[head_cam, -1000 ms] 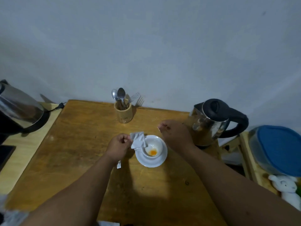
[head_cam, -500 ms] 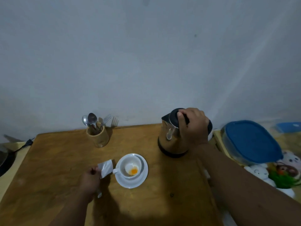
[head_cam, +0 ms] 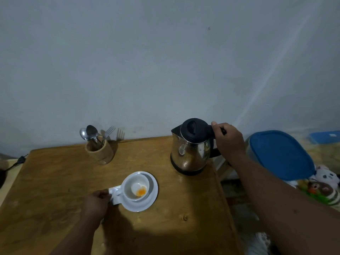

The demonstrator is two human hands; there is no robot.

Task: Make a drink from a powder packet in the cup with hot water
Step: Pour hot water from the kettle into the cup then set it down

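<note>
A white cup [head_cam: 136, 186] stands on a white saucer [head_cam: 147, 203] in the middle of the wooden table [head_cam: 55, 181]. Orange and white powder [head_cam: 141, 191] lies in the cup's bottom. My left hand [head_cam: 96, 202] pinches the white powder packet [head_cam: 115, 196] just left of the cup, by its handle. The steel kettle [head_cam: 191, 153] with a black lid stands on the table at the back right. My right hand [head_cam: 228, 140] grips the kettle's black handle.
A wooden holder [head_cam: 100, 150] with spoons and forks stands at the back left. A blue-lidded container [head_cam: 281, 155] and soft toys [head_cam: 325, 184] lie right of the table. A black cable [head_cam: 16, 162] runs off the left edge. The wall rises just behind.
My right hand went from beside the cup to the kettle's lid, then round its handle. My left hand lowered the packet from over the cup to beside the saucer.
</note>
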